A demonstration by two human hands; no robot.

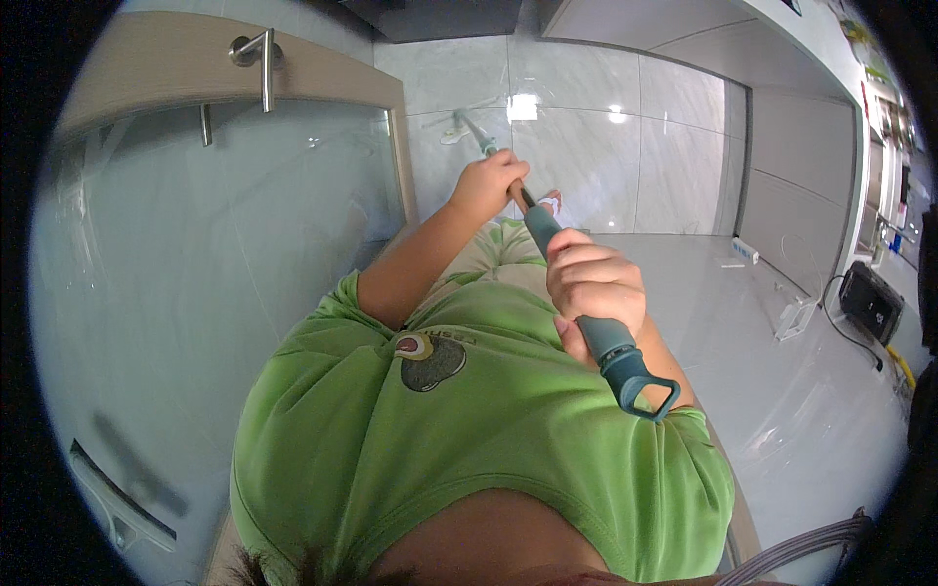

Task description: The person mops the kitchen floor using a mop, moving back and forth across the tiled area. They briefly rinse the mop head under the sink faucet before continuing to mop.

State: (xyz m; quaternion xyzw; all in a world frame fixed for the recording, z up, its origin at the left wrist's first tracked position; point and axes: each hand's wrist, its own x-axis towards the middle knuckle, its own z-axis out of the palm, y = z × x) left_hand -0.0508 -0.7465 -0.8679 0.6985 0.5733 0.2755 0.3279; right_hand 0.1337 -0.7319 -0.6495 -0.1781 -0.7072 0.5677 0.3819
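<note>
A long-handled cleaning tool (543,227) with a green grip and a hanging loop at its top end slants down and away to the floor. My right hand (597,282) is wrapped around the grip, just below the loop. Lower on the shaft, my left hand (487,183) closes around it near a teal collar. At the far end, a pale, blurred head touches the tiled floor (579,161); I cannot tell its exact kind.
A glass door (315,198) with a metal lever handle (267,69) stands on the left. White cabinets (795,139) line the right side. A power strip (745,250) and a black device (870,302) with cables lie at right. My foot (551,202) shows below the shaft.
</note>
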